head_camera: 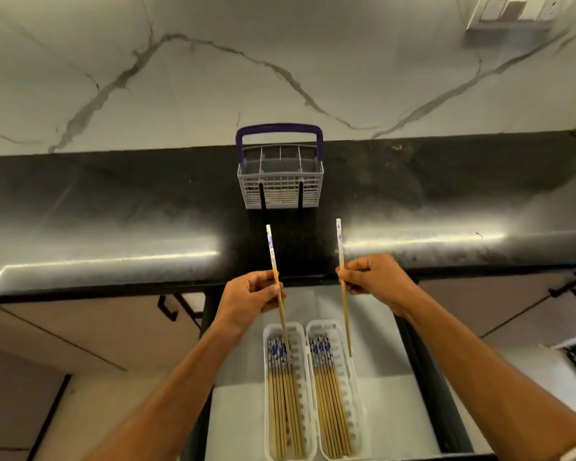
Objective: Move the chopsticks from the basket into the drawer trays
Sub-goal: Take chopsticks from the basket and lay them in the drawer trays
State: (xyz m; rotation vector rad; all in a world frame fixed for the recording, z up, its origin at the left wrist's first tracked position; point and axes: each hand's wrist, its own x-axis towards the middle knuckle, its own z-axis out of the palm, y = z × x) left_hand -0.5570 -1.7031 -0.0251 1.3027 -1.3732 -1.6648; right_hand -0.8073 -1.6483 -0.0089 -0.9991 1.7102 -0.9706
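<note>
A white cutlery basket [280, 191] with a purple handle stands on the dark counter; no chopsticks show above its rim. My left hand [246, 302] pinches one chopstick [272, 252], its white patterned end up and its wooden tip over the left tray [267, 331]. My right hand [374, 277] pinches another chopstick [340, 241], with its tip above the right tray [340, 327]. Both white trays lie side by side in the open drawer [389, 404], each holding several chopsticks.
The dark counter [113, 211] runs across the view under a marble-patterned wall. Cabinet fronts with black handles [167, 309] flank the drawer. A switch plate [516, 10] sits at the top right.
</note>
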